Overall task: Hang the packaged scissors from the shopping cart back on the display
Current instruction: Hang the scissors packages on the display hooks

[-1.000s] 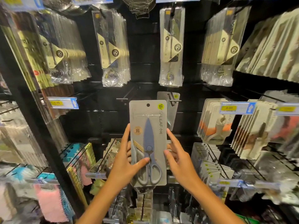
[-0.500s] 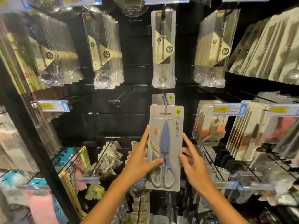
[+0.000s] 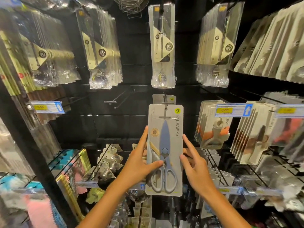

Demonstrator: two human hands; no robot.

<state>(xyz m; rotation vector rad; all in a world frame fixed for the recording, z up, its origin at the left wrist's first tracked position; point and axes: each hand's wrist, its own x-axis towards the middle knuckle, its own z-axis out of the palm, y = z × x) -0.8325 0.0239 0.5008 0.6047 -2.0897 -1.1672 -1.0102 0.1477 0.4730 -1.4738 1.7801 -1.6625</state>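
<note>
A grey card pack of scissors with a blue blade cover and grey handles stands upright at the middle of the black display wall. My left hand grips its left edge, thumb across the front near the pivot. My right hand touches its right edge with fingers spread. The pack's hang hole sits at the tip of a metal display hook. Another grey pack hangs on that hook behind it.
An empty hook juts out to the left. Packaged spoons hang above, peeler packs to the right with a price tag. Lower hooks hold small packs.
Both hands have carried the scissors pack to the right and up, from in front of bare wall to the hook with the other grey pack.
</note>
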